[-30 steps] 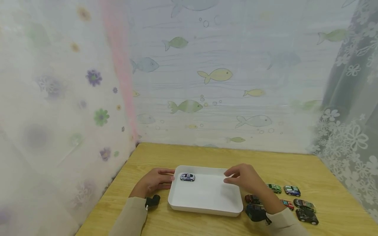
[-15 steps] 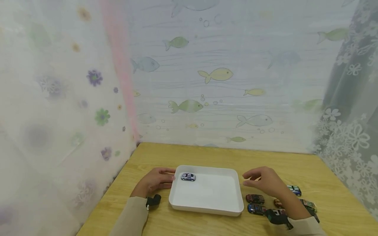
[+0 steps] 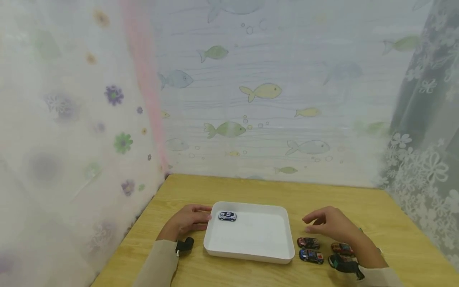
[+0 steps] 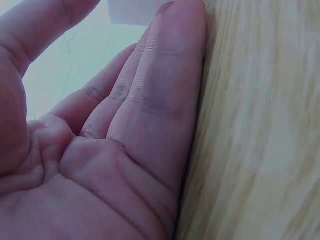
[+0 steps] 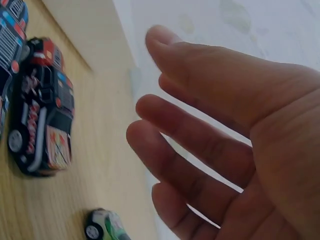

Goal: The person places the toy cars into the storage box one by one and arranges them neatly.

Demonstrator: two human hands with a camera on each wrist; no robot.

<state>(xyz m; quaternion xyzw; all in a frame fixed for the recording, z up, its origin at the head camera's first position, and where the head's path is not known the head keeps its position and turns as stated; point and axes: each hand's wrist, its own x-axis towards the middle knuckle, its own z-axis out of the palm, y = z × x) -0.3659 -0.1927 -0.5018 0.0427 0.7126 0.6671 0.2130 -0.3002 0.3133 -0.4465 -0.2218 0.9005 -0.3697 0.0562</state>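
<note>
A white tray (image 3: 251, 255) stands in the middle of the table, with one white and blue toy car (image 3: 227, 216) at its far left corner. My left hand (image 3: 190, 218) rests on the table at the tray's left side, fingers straight and fingertips at its wall. To the right of the tray hovers my right hand (image 3: 331, 224), fingers loosely bent and nothing between them. Nearest to it are a dark red toy car (image 3: 308, 242) and a blue toy car (image 3: 311, 256). In the right wrist view a black and red toy car (image 5: 47, 112) lies beside the hand.
Beneath my right forearm are a red toy car (image 3: 342, 248) and others partly hidden by the wrist. A green toy car (image 5: 106, 226) shows at the bottom of the right wrist view. Fish-patterned curtains (image 3: 265, 131) close off the wooden table (image 3: 229, 187) at the back.
My right hand has moved from over the tray's right edge out to the right, above the toy cars. The left hand, the tray and the car in it stay put.
</note>
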